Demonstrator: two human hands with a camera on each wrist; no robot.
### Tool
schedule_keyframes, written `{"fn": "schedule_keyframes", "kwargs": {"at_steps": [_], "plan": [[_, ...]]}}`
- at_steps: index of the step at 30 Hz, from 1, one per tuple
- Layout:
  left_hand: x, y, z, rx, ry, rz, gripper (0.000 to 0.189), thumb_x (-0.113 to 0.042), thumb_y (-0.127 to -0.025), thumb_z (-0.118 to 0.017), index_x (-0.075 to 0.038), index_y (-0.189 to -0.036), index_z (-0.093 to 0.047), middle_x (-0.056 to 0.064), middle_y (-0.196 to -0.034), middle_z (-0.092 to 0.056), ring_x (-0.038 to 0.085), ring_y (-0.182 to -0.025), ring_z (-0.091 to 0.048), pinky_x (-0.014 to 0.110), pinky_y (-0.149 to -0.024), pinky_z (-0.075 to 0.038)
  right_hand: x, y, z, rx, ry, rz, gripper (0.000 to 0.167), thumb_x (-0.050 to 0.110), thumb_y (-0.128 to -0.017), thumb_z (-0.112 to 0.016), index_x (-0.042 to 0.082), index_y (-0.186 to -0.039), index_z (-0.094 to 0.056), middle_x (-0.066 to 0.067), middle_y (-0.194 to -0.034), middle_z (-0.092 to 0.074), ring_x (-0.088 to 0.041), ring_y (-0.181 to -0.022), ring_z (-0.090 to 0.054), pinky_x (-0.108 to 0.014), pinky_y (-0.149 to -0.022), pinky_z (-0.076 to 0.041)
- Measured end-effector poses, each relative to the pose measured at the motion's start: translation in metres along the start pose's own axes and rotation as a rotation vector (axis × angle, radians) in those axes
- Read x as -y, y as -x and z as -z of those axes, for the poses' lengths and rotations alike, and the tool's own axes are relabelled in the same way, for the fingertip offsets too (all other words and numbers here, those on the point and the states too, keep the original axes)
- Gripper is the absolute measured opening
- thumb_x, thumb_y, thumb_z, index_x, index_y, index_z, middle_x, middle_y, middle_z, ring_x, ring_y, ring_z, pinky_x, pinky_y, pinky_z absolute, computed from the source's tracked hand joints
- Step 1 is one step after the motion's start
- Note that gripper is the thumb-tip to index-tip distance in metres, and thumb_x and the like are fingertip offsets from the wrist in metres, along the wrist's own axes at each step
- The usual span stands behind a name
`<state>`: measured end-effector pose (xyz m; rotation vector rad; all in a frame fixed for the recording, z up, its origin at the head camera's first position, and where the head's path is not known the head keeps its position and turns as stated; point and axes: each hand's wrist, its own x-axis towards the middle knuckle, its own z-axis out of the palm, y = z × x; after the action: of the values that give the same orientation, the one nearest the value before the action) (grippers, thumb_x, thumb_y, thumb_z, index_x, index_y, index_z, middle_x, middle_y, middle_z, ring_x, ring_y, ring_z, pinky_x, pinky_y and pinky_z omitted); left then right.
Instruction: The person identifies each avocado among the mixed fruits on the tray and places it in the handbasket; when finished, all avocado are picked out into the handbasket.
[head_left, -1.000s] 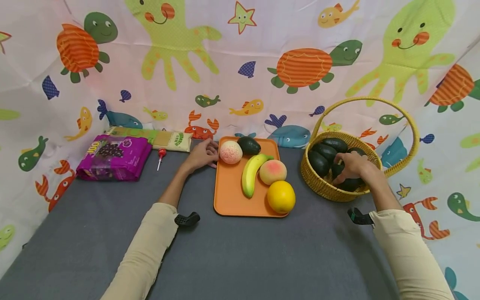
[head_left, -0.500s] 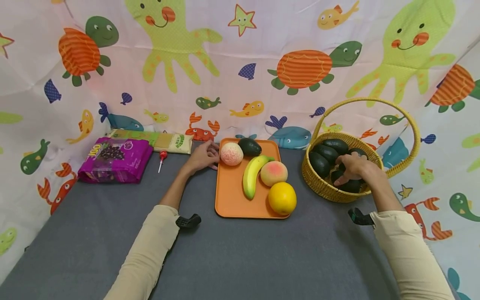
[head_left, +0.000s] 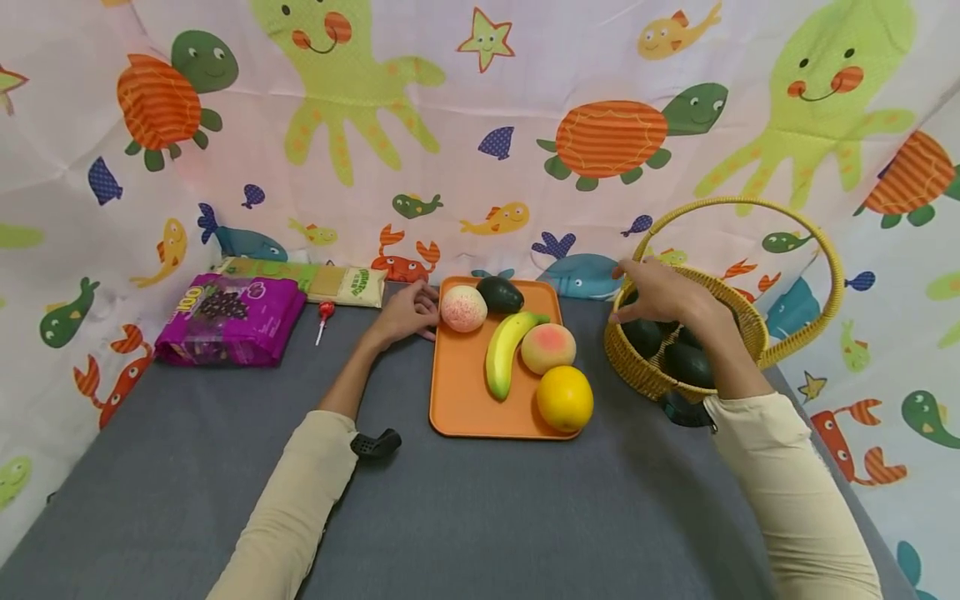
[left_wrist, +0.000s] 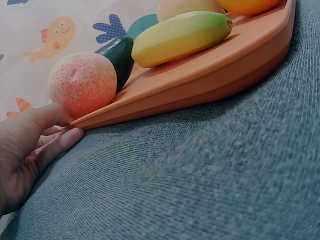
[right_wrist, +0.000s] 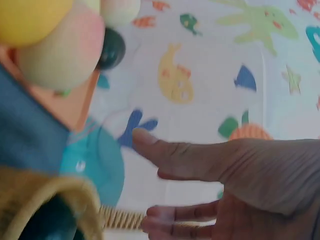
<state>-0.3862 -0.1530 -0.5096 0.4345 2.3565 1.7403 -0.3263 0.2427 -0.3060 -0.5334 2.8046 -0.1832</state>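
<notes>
My left hand point(head_left: 408, 312) pinches the left edge of the orange tray point(head_left: 461, 408) near its far corner. In the left wrist view the thumb lies at the rim, beside a speckled peach point(left_wrist: 82, 82). Also on the tray are a dark avocado point(head_left: 501, 294), a banana point(head_left: 504, 358), a second peach point(head_left: 548, 348) and a round yellow-orange fruit point(head_left: 565, 398). My right hand point(head_left: 667, 292) hovers over the left side of the wicker basket point(head_left: 628, 360), thumb and fingers spread with nothing between them. Dark avocados point(head_left: 688, 365) lie in the basket, partly hidden under the hand and forearm.
Left of the tray lie a purple grape-print package point(head_left: 232, 321), a flat beige and green packet point(head_left: 345, 285) and a red lollipop point(head_left: 326, 312). The basket's tall handle point(head_left: 821, 242) arches up at the right. A sea-animal print curtain point(head_left: 450, 125) hangs behind the grey tabletop point(head_left: 480, 517).
My right hand has come up off the avocados and shifted left toward the basket's left rim, its fingers spread. The left hand has stayed at the tray edge.
</notes>
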Motion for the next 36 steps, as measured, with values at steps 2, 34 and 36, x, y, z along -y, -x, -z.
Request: {"fn": "schedule_keyframes", "kwargs": {"at_steps": [2,34,36], "plan": [[-0.001,0.000,0.001,0.004,0.001,-0.001,0.039,-0.005,-0.095,-0.067,0.000,-0.131,-0.052,0.019,-0.104,-0.064,0.017,-0.077,-0.070,0.038,-0.068,-0.068,0.014,-0.012,0.003,-0.006,-0.006,0.065,0.064,0.023,-0.094,-0.079,-0.006,-0.143,-0.049,-0.032,-0.133,-0.059,-0.044,-0.119,-0.055,-0.059,-0.099,-0.053],[0.004,0.000,0.001,0.009,0.022,0.002,0.040,-0.004,-0.095,-0.066,0.000,-0.132,-0.052,0.019,-0.105,-0.062,0.019,-0.080,-0.069,0.040,-0.068,-0.068,0.082,-0.149,-0.051,0.135,0.423,0.394,0.085,0.014,-0.083,-0.089,0.028,-0.155,-0.046,-0.016,-0.150,-0.048,-0.038,-0.134,-0.049,-0.056,-0.116,-0.048],[0.003,-0.002,0.002,0.009,0.020,-0.004,0.041,-0.005,-0.094,-0.067,-0.001,-0.132,-0.052,0.019,-0.105,-0.063,0.019,-0.079,-0.070,0.040,-0.068,-0.068,0.078,-0.149,-0.050,0.142,0.387,0.358,0.080,0.021,-0.084,-0.089,0.022,-0.153,-0.047,-0.015,-0.148,-0.048,-0.037,-0.133,-0.049,-0.054,-0.114,-0.050]]}}
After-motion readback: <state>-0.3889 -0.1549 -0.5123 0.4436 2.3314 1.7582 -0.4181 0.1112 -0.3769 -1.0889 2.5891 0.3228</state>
